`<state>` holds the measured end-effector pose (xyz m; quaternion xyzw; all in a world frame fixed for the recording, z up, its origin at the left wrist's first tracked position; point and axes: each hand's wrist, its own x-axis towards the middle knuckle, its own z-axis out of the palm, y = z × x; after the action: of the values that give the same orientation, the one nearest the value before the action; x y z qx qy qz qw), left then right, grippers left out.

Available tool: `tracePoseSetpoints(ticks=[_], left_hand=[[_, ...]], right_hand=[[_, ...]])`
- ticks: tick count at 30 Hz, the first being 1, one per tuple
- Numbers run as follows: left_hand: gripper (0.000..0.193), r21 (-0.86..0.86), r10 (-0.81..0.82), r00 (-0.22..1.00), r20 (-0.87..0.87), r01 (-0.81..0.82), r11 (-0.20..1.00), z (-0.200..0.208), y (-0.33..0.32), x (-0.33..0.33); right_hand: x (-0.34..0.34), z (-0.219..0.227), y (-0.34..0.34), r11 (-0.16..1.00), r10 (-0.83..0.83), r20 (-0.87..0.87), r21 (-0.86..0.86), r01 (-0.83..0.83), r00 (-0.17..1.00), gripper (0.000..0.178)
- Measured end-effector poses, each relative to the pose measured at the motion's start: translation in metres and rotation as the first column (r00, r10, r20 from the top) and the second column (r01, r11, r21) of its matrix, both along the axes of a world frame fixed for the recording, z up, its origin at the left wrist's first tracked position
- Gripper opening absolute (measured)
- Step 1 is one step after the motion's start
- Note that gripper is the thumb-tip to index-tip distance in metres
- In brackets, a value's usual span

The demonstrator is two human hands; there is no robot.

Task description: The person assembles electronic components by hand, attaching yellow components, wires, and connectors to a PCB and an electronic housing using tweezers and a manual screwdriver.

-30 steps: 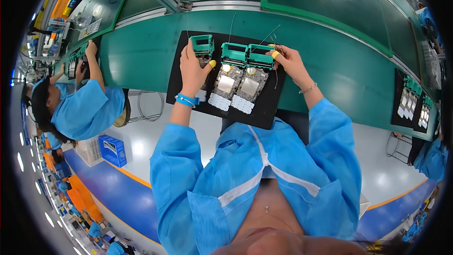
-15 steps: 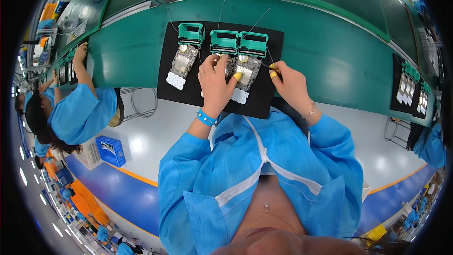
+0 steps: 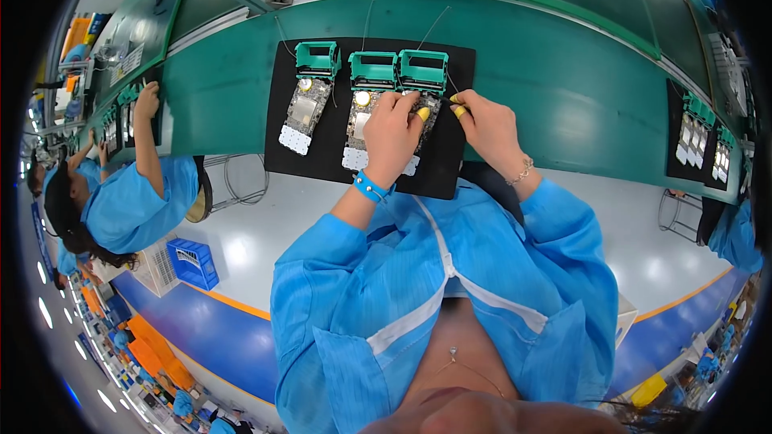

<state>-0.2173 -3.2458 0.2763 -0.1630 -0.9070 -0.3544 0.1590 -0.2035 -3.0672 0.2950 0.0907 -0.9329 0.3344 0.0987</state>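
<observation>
A speckled grey circuit board (image 3: 434, 104), joined to an open teal-green plastic frame (image 3: 423, 72), lies at the right of a black rectangular mat (image 3: 441, 173), partly covered by a worker's left hand (image 3: 392, 133). That hand's fingers are bent over the board; whether they grip it cannot be told. At the board's upper right, the right hand (image 3: 487, 126) pinches a slim dark piece (image 3: 449, 102), possibly a wire end, too small here to be sure. Careful work at this point calls for light, steady pressure from the left, a short, controlled pinch from the right and no tug on the frame. A similar middle board (image 3: 355, 124) lies just beside it, both on the smooth green counter (image 3: 217, 104).
</observation>
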Motion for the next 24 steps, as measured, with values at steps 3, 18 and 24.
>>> tracePoseSetpoints(ticks=[3, 18, 24], left_hand=[[0.021, 0.009, 0.004, 0.997, 0.074, -0.005, 1.0, 0.002, 0.002, -0.003], [0.01, 0.004, 0.042, 0.999, 0.029, -0.043, 0.999, 0.0, 0.017, 0.004], [0.039, -0.144, -0.006, 0.999, -0.038, 0.0, 0.99, 0.014, 0.01, 0.023]], right_hand=[[0.0, -0.003, 0.006, 0.997, 0.06, -0.062, -0.035, -0.062, 0.996, 0.012], [0.013, -0.013, 0.005, 0.921, 0.044, 0.333, -0.379, 0.091, 0.942, 0.015], [0.021, -0.008, 0.011, 0.98, 0.038, 0.103, -0.198, -0.017, 0.994, 0.01]])
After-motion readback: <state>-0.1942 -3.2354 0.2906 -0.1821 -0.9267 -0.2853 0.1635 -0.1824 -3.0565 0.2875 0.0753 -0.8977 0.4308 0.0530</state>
